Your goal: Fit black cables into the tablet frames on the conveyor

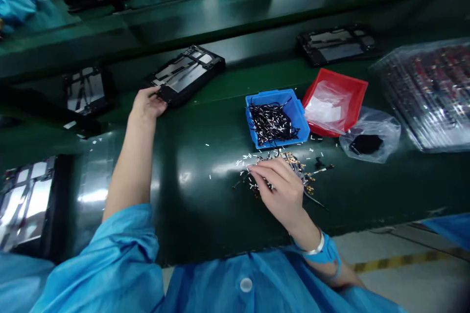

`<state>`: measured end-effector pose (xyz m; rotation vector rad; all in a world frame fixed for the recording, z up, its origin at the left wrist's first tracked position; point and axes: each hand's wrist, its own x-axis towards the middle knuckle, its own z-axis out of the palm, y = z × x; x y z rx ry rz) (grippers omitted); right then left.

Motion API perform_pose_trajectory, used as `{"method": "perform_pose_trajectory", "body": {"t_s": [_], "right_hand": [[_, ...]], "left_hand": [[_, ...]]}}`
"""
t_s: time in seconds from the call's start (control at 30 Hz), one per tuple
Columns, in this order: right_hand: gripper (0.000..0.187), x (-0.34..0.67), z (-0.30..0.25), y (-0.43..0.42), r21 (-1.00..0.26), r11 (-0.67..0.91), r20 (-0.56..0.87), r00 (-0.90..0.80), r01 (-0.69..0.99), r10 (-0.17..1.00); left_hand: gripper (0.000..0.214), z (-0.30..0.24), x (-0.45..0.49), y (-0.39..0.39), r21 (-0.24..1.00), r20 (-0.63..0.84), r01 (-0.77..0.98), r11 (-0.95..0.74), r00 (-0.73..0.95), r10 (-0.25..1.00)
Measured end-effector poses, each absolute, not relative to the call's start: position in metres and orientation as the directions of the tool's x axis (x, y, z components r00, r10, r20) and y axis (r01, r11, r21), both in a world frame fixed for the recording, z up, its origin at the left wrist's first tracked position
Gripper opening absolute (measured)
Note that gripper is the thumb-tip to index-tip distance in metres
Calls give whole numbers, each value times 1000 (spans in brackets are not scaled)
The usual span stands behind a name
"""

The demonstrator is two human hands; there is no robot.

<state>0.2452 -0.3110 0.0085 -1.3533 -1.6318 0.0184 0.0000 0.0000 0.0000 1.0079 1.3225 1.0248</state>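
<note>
My left hand (149, 103) grips the near left corner of a black tray (200, 83), thumb and fingers closed on its edge. In that tray lies a silver and black device housing (180, 72). My right hand (281, 190) is pinched, its fingertips over a loose pile of small cables (306, 178) with gold ends. Whatever is between those fingertips is too small to make out. Tiny white strips (240, 162) are scattered around the pile. Just behind it stands a blue bin (301, 129) of short black cables (271, 120).
Right of the blue bin are a red bin (354, 102) with clear bags, a plastic bag (389, 132) holding black pieces, and stacked clear trays (433, 98). More black trays lie at left (86, 90), near left (27, 200) and back right (338, 44). A blue sleeve (22, 0) shows across the bench.
</note>
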Motion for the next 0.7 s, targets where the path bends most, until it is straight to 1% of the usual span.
{"method": "perform_pose_trajectory", "body": {"t_s": [0.03,0.13,0.23,0.27,0.33,0.4,0.47,0.5,0.53,0.57,0.6,0.67,0.7], "right_hand": [[19,246,8,-311,-552,377,650,100,744,753],[17,248,6,-310,-551,355,650,121,755,750],[15,251,4,-309,-578,310,628,169,755,760],[14,251,3,-309,-591,293,618,189,751,763],[11,252,2,-309,-627,260,595,236,735,768],[8,251,1,-310,-684,224,552,293,694,781],[4,246,3,-312,-770,177,457,336,614,824],[3,242,5,-313,-814,153,394,340,560,854],[4,236,8,-315,-854,132,329,326,503,886],[5,229,13,-317,-887,118,271,296,446,916],[6,221,18,-319,-912,112,225,254,394,941],[7,201,28,-320,-940,114,170,153,323,974],[7,191,32,-318,-946,114,149,96,304,984]], "left_hand": [[12,4,3,-13,960,-278,-52,276,-18,961],[16,23,9,-63,943,-295,-170,286,-28,955],[11,40,4,-139,919,-265,-318,234,-59,962],[13,43,1,-170,916,-239,-349,198,-78,968],[26,42,-6,-234,918,-229,-360,168,-136,964],[36,32,-9,-297,917,-272,-347,197,-180,945],[32,17,-7,-349,905,-346,-327,271,-198,917],[29,10,-5,-370,884,-396,-337,324,-172,902],[27,3,-2,-387,851,-446,-354,387,-101,889],[27,-3,-1,-400,808,-491,-359,467,28,871],[28,-7,-1,-409,760,-518,-344,552,194,833],[34,-9,-7,-420,687,-505,-242,685,518,690],[35,-8,-13,-422,689,-480,-166,705,625,616]]}}
